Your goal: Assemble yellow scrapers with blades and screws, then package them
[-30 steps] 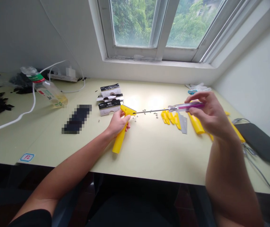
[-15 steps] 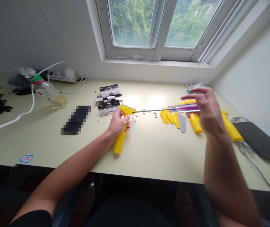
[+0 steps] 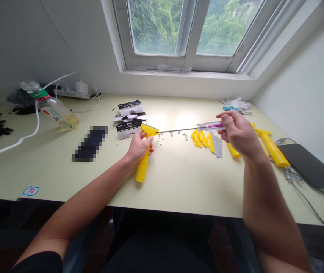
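Scraper point(image 3: 144, 163), yellow, is gripped in the left hand point(image 3: 139, 147) above the desk point(image 3: 179, 182), its head tilted toward the window point(image 3: 162, 28). The right hand point(image 3: 237, 132) closes around the clear and purple handle of a screwdriver point(image 3: 180, 129), whose tip meets the scraper's head. Small screws point(image 3: 185, 135) lie just beyond, beside yellow pieces point(image 3: 203, 138) and grey blades point(image 3: 217, 146).

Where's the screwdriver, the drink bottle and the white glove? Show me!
Screwdriver point(image 3: 210, 125): head view, on its see-through handle.
Drink bottle point(image 3: 54, 110): head view, on the middle of its side.
White glove point(image 3: 238, 103): head view, on its crumpled cloth.
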`<state>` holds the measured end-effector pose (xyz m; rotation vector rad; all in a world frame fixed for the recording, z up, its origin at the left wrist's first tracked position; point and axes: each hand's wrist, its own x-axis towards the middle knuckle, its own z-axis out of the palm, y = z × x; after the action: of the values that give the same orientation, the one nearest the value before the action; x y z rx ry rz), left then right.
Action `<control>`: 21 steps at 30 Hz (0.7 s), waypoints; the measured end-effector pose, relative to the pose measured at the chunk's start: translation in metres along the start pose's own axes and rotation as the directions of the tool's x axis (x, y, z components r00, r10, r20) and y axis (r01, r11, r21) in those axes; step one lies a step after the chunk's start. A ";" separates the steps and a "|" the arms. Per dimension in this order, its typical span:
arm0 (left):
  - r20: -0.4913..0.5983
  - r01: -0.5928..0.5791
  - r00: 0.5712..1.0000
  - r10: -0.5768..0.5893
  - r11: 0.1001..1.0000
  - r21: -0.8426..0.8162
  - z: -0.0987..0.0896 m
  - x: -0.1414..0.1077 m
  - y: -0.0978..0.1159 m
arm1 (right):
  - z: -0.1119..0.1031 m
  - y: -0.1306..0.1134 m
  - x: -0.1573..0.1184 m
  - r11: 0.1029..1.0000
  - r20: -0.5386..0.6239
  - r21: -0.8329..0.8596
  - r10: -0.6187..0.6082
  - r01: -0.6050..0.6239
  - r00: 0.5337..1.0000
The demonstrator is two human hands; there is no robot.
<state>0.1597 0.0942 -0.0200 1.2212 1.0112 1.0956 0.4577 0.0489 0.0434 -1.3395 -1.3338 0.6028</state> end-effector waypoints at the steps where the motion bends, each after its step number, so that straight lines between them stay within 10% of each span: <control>1: 0.001 0.010 1.000 -0.010 1.000 -0.006 0.000 0.000 0.000 | -0.002 0.000 0.000 0.999 0.039 0.015 -0.037 0.037 0.999; 4: 0.024 0.038 0.999 -0.037 0.998 -0.042 0.001 0.000 0.001 | -0.003 -0.002 0.001 0.983 0.127 0.159 -0.117 0.096 0.985; 10: 0.080 0.064 0.995 -0.056 0.994 -0.092 0.004 -0.003 0.000 | 0.008 -0.005 0.001 0.992 -0.133 0.088 -0.075 0.087 0.988; 16: 0.112 0.117 0.988 -0.103 0.986 -0.122 0.003 -0.003 -0.002 | 0.006 -0.007 0.002 0.947 -0.031 0.276 -0.160 0.162 0.987; 21: 0.094 0.115 0.990 -0.103 0.986 -0.123 0.001 -0.001 -0.002 | -0.002 -0.001 0.003 0.979 -0.076 -0.188 0.070 -0.083 0.995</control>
<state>0.1607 0.0926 -0.0222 1.0878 0.9163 0.9981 0.4597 0.0508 0.0452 -1.5602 -1.3142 0.4848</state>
